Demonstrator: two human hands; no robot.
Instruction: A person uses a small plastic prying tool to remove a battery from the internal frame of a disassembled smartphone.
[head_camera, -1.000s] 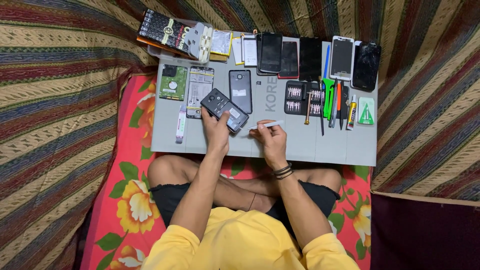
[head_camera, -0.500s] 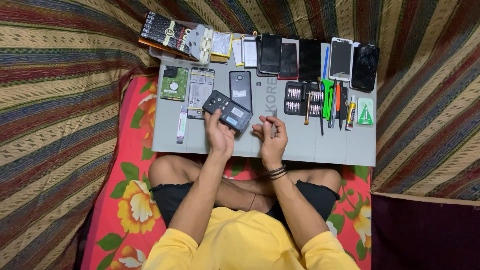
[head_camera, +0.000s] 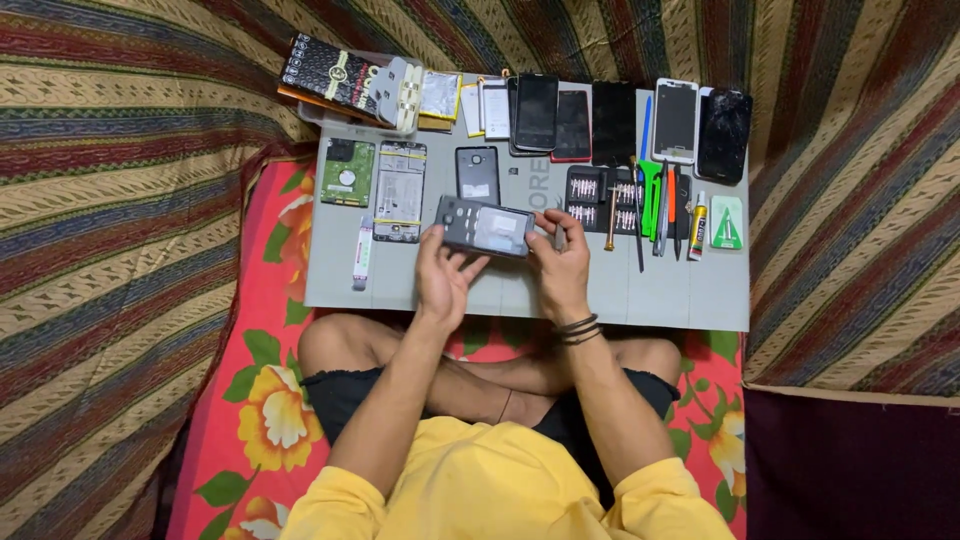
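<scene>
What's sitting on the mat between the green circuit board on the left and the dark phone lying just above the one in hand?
In the head view, one opened phone body with yellow-edged parts lies between the green circuit board and the dark phone.

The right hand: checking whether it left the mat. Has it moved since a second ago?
Yes. The right hand rose toward the bit case, now gripping the dark phone.

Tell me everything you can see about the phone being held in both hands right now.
The phone is a dark grey slab, back side up, with a paler rectangular patch across its middle and small dark spots near its left end. It lies crosswise, roughly level, lifted just above the grey mat. The left hand grips its left end from below; the right hand holds its right end. Finer detail is too small to tell.
</scene>
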